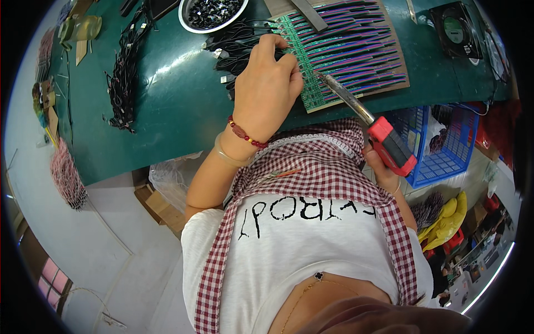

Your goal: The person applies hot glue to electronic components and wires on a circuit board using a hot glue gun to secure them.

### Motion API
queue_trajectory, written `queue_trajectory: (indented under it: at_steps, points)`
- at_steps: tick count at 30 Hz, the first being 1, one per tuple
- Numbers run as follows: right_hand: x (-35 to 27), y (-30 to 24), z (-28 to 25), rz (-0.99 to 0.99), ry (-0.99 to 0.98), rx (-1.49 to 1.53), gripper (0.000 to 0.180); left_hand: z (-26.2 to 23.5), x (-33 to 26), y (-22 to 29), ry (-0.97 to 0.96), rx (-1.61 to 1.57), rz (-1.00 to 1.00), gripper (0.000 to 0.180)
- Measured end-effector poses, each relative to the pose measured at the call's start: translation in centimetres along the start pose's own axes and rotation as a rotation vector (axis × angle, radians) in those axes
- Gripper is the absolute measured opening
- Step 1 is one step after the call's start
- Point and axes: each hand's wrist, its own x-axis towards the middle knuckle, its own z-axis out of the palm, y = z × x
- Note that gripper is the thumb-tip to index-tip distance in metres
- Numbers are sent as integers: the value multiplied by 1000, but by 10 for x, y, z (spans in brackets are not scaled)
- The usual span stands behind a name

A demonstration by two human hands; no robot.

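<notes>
My left hand [266,83] is closed in a pinch over the left edge of a panel of green circuit boards [307,83]. Whatever its fingertips hold is hidden. Black cables [236,47] with pale connectors fan out left of the panel, partly behind this hand. Rows of multicoloured wires [356,58] run rightward from the boards. In my right hand [382,171], low at the table's front edge, is a soldering iron [351,101] with a red and black handle. Its tip points up and left, at or just above the boards near the wires' ends; contact cannot be made out.
A grey metal bar [310,15] lies across the wires. Behind the cables stands a metal bowl [213,30] of small dark parts. A black cable bundle [123,83] lies left. A black square device [455,30] is far right. Below the table's right side is a blue crate [442,167].
</notes>
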Motion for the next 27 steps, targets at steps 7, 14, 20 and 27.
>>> queue_trajectory:
  at_steps: [7, 14, 20, 27]
  points:
    - [-6, 4, -6, 136, -52, 63, 17, 2, 0, 0, -3, -21, 1, 9]
    - [-4, 2, -1, 209, 27, 290, 16, 1, 2, 1, 16, -4, -23, 8]
    - [31, -26, 16, 54, 71, 688, 32, -1, -7, 2, 78, 74, -37, 18]
    - [49, -37, 9, -2, 164, 766, 28, -100, 19, -139, 464, 346, -95, 37]
